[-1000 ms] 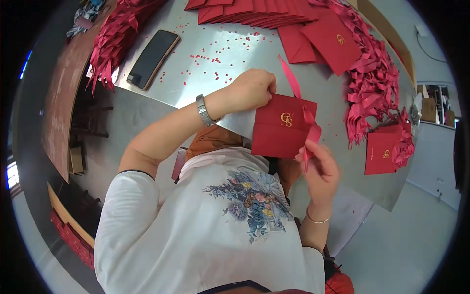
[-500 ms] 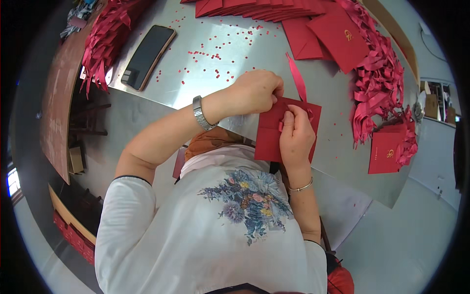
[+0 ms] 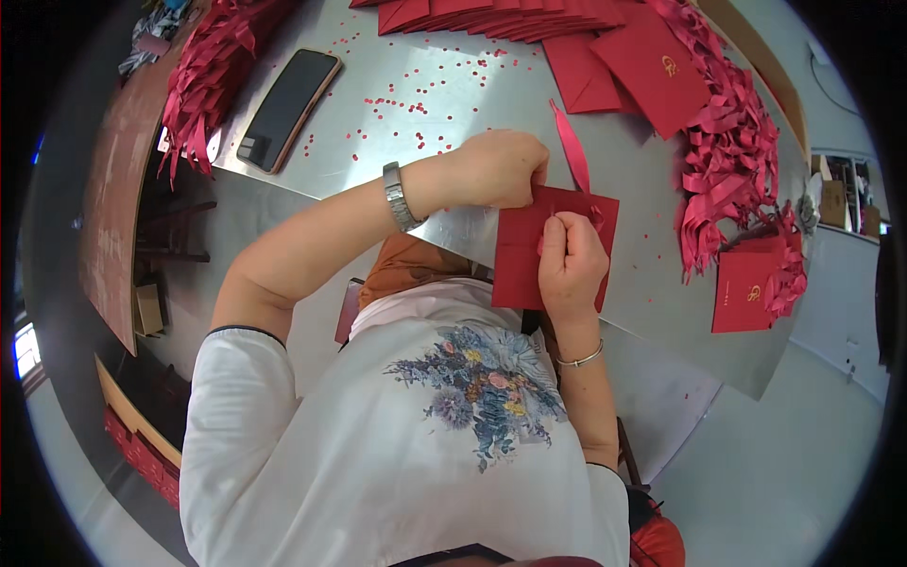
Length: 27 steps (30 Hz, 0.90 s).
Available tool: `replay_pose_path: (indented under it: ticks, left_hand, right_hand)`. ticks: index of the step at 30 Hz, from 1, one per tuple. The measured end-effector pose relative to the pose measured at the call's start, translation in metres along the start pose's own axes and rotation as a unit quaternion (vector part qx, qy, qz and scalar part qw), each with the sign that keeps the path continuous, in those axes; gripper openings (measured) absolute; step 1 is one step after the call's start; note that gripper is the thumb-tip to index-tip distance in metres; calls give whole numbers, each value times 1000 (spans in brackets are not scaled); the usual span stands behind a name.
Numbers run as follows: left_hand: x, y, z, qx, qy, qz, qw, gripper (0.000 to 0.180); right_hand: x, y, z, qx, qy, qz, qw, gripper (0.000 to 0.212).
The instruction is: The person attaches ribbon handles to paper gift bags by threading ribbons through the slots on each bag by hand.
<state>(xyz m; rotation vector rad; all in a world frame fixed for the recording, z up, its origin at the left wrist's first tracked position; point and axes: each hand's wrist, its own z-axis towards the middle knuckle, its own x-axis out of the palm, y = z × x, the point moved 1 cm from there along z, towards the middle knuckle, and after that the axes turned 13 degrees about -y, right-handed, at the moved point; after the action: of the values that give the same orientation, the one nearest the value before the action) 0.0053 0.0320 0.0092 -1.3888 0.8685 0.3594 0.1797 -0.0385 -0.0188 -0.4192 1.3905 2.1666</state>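
Observation:
A flat red paper gift bag (image 3: 518, 269) lies at the table's front edge, its upper part under my hands. My right hand (image 3: 574, 265), with a thin bangle on its wrist, rests over the bag with thumb and forefinger pinched on a bit of red ribbon, mostly hidden. At the bag's upper left corner, my left hand (image 3: 499, 168) is curled closed; its fingertips are turned away, hiding what they grip. A pink-red ribbon (image 3: 571, 146) extends from the bag's top edge across the table.
Stacked red bags (image 3: 501, 17) line the far side of the metal table (image 3: 378, 161). Ribbon handles (image 3: 723, 170) heap at the right, near another bag (image 3: 742, 293). A phone (image 3: 288, 109) and more ribbons (image 3: 210, 80) are at left. Red paper dots (image 3: 416, 109) lie scattered.
My left hand has shifted slightly left and up from the bag's corner. The right hand's fingers have closed more tightly and dipped a little. The bag has hardly moved.

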Motion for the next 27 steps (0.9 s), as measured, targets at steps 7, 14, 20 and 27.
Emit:
replay_pose_path:
  ticks: [7, 14, 20, 27]
  left_hand:
    - [-8, 2, -3, -11, 25, -42, 999, 18]
    - [-5, 4, -10, 6, 26, -49, 998, 20]
    - [-4, 5, -12, 51, 4, -3, 999, 22]
    - [-3, 10, -13, 9, 7, -62, 998, 20]
  right_hand:
    - [-2, 6, 3, -101, -33, -20, 994, 9]
    - [2, 5, 4, -42, -12, -18, 999, 9]
    - [5, 8, 5, -122, 1, -87, 989, 10]
    - [12, 14, 9, -104, 5, -127, 986, 12]
